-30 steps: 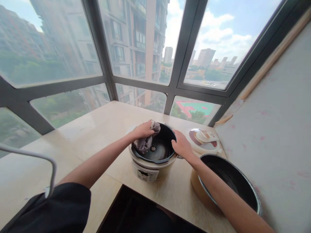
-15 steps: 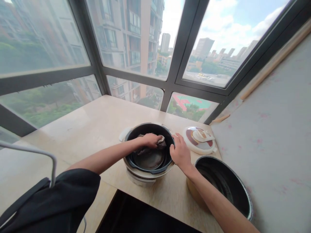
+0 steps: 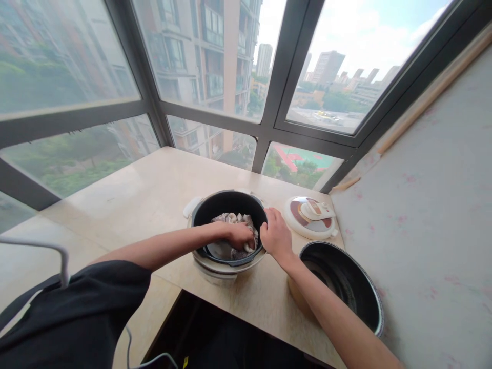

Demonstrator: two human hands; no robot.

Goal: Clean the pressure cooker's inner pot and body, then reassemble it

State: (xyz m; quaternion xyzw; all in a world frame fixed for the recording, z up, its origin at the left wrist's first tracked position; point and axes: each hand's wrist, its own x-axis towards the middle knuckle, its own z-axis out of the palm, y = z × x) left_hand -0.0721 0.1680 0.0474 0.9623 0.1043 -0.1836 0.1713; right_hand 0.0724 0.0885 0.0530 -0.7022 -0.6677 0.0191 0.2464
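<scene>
A cream rice cooker body (image 3: 215, 270) with a black inner wall (image 3: 225, 203) stands on the beige counter (image 3: 154, 189). My left hand (image 3: 240, 234) is down inside it, closed on a grey cloth (image 3: 234, 219) pressed against the near right of the bowl. My right hand (image 3: 274, 237) grips the cooker's right rim (image 3: 264, 225), fingers curled over the edge.
A white and brown cooker lid (image 3: 310, 216) lies to the right near the window. A large black inner pot (image 3: 340, 284) sits at the right beside a pale wall. Windows ring the counter's far side. A metal tube (image 3: 38, 246) and black fabric fill the lower left.
My left hand has carried the cloth from the cooker's far left rim down into the bowl toward the near right. The right hand stays on the rim. The camera has tilted.
</scene>
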